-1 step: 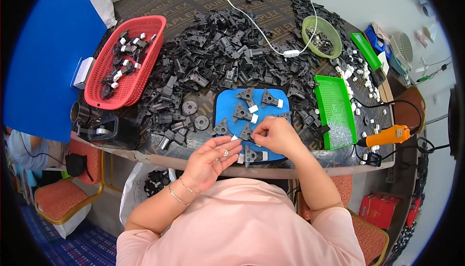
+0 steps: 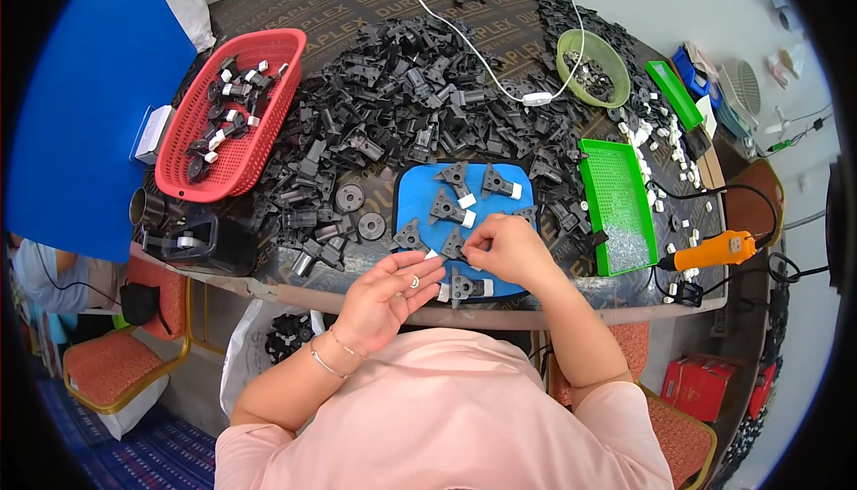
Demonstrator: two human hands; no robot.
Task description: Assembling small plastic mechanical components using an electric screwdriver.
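My left hand (image 2: 384, 298) is turned palm up with its fingers stretched out. Small shiny pieces (image 2: 415, 282), too small to name, lie on its fingers. My right hand (image 2: 513, 251) pinches at a black three-armed plastic part (image 2: 453, 243) on the blue mat (image 2: 421, 188); what its fingertips hold is hidden. Around the hands, several similar black parts with white end caps lie on the mat, among them one at the far edge (image 2: 453, 174), one in the middle (image 2: 444, 208) and one at the near edge (image 2: 462, 287).
A large heap of black plastic parts (image 2: 420, 79) spreads behind the mat. A red basket (image 2: 259, 164) stands left, a green tray (image 2: 616, 160) right, beside an orange-handled tool (image 2: 714, 250) and scattered white caps. A pale green bowl (image 2: 616, 48) sits farther back. A white cable crosses the heap.
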